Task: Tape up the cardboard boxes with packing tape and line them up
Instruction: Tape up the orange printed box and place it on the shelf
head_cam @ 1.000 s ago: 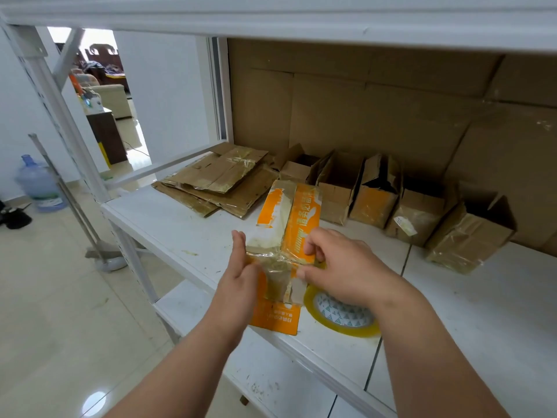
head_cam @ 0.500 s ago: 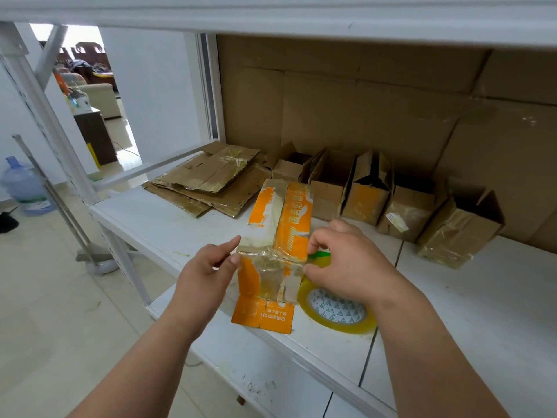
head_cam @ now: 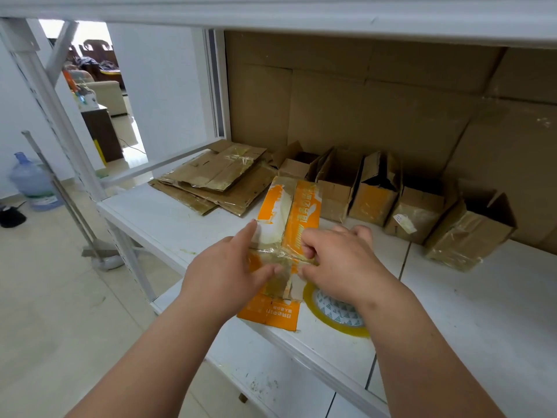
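Both hands now work the same seam: half a second ago the left hand [head_cam: 224,271] hovered apart from the flattened orange-and-white cardboard box [head_cam: 284,236]; now it lies on it, fingers straight, forefinger stretched along the left edge, thumb pressing the glossy clear tape. Just right of it, the right hand [head_cam: 339,259] has its fingers curled down onto the tape across the middle flaps. I judge the strip is being smoothed down, not yet finished. Under the right wrist lies the yellowish packing tape roll [head_cam: 334,312]; beyond the knuckles stand open brown cardboard boxes [head_cam: 373,191] in a row.
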`<state>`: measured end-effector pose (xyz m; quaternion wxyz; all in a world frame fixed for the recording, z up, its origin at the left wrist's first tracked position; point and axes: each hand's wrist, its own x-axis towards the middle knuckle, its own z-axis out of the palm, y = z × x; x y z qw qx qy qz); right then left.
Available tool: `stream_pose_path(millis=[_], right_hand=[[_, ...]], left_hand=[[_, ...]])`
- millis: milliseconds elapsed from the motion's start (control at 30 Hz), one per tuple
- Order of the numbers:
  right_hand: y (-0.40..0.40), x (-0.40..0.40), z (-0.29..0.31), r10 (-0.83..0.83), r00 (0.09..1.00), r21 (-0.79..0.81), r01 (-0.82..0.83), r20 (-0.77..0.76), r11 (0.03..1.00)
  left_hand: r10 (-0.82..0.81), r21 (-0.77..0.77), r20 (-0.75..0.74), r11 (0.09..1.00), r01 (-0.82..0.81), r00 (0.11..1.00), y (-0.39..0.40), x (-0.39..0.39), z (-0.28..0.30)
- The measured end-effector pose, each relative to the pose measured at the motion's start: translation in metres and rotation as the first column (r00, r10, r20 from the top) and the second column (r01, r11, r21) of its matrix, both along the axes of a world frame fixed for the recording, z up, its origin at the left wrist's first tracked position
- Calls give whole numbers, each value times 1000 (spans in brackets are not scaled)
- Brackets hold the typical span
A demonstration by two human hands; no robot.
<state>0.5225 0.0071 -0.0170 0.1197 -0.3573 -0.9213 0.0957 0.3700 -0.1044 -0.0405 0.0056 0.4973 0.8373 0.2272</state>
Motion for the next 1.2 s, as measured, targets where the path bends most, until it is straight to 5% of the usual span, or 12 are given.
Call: stream_pose_path(millis=[100, 400, 567, 733, 833, 1000, 1200], right_hand=[[1, 0, -3, 2, 1000, -20, -2, -18, 1000], [-5, 5, -2, 30, 995, 5, -30, -97, 1000], [6, 20, 2, 5, 984, -284, -57, -180, 957], [15, 39, -2, -136, 967, -381, 45, -215, 923], [13, 34, -6, -168, 968, -437, 72, -184, 897], [13, 45, -6, -233, 902, -644, -61, -362, 763], [-7, 33, -19, -181, 834, -723, -320, -521, 612]], left_hand=[[33, -35, -82, 999, -36, 996, 6, 3, 3], [-41, 20, -19, 999, 41, 999, 5, 4, -15], [-39, 10, 25, 999, 39, 999, 5, 1, -18], [21, 323, -251, 944, 63, 968, 5, 5, -21], [-120, 325, -341, 915, 237, 932, 13, 21, -22], [-183, 127, -208, 969, 212, 961, 19, 21, -20], [-121, 270, 7, 956, 115, 993, 28, -21, -11]])
